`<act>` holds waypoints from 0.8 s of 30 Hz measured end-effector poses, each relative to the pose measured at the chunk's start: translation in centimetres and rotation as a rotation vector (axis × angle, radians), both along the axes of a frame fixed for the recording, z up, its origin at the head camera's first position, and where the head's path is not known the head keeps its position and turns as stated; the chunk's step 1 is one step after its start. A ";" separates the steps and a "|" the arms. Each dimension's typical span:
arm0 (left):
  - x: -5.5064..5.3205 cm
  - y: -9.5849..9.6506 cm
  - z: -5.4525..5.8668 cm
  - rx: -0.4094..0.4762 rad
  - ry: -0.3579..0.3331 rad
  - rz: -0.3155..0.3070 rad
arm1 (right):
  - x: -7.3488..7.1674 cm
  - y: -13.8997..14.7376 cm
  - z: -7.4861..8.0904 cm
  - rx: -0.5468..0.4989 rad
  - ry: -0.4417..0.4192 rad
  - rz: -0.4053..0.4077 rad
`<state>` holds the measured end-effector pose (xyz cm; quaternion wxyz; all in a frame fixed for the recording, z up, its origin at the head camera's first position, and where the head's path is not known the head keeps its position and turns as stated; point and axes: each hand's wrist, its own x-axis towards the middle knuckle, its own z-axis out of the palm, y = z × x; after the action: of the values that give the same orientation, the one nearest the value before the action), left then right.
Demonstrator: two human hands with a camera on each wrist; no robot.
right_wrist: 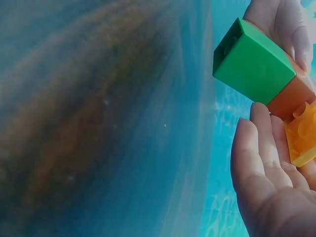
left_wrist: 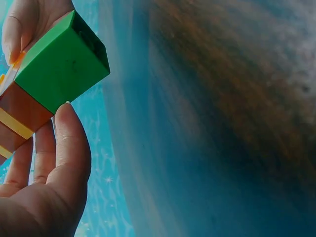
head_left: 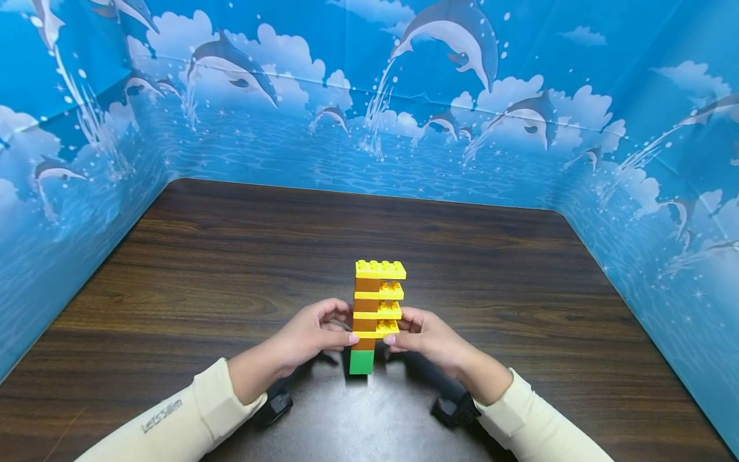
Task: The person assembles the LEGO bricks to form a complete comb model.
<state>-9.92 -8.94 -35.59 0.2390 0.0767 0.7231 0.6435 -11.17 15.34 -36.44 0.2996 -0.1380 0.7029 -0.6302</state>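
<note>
Both hands hold a brick tower [head_left: 375,308] above the near middle of the table [head_left: 231,256]: the left hand [head_left: 314,335] and the right hand [head_left: 430,339] pinch its lower yellow plates from either side. Its green brick [head_left: 362,362] sits at the bottom, nearest the person. The work looks mid-build or mid-inspection, and any next move calls for an even, steady squeeze so the stack stays together.

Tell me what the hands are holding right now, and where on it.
Both the left hand and right hand pinch the brick tower at its lower yellow layer, just above the green base brick.
</note>
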 end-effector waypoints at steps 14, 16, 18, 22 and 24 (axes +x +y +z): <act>-1.7 0.4 -0.2 0.052 -0.052 0.062 | -1.9 -0.4 0.3 -0.021 -0.038 -0.045; -1.9 0.5 -0.2 0.051 -0.065 0.064 | -2.1 -0.4 0.3 -0.023 -0.047 -0.050; -2.2 0.5 -0.3 0.047 -0.078 0.067 | -2.3 -0.5 0.2 -0.022 -0.054 -0.054; -2.7 0.6 -0.3 0.024 -0.099 0.077 | -2.8 -0.6 0.1 -0.014 -0.073 -0.064; -3.0 0.6 -0.3 0.012 -0.108 0.081 | -3.0 -0.6 0.1 -0.008 -0.083 -0.073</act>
<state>-12.90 -8.31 -35.94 0.2510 0.0139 0.7079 0.6601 -14.14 14.70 -36.38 0.3047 -0.0875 0.6918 -0.6488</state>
